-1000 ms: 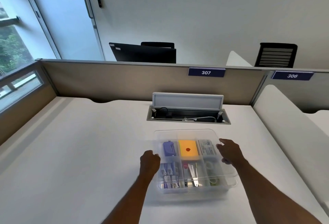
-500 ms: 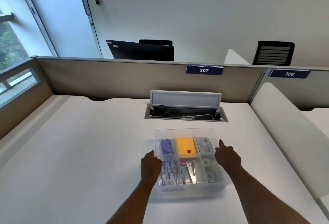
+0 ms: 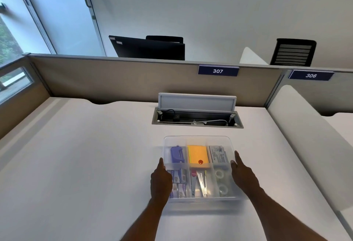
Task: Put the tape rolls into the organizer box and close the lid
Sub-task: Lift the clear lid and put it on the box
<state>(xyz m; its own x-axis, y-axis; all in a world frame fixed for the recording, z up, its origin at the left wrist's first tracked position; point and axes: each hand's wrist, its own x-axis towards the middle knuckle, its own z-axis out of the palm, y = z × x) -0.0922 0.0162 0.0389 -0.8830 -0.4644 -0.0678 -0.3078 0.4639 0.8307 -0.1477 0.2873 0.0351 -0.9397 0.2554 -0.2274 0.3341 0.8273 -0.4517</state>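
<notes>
The clear plastic organizer box (image 3: 198,140) sits on the white desk in front of me, and its translucent lid lies flat over it. Through the lid I see two clear tape rolls (image 3: 220,174) in the near right compartment, one behind the other. My left hand (image 3: 160,180) is curled against the box's left edge, thumb pointing away from me. Along the right edge lies my right hand (image 3: 243,173), fingers stretched forward and pressed to the lid's rim.
The other compartments hold a blue stapler (image 3: 177,154), orange sticky notes (image 3: 197,153), a staple box (image 3: 218,156) and small tools. An open cable tray (image 3: 196,120) with a raised flap is sunk into the desk behind the box. A low divider (image 3: 305,135) runs along the right.
Both hands have slid from the top of the lid out to the box's side edges. The box now sits a little nearer to me.
</notes>
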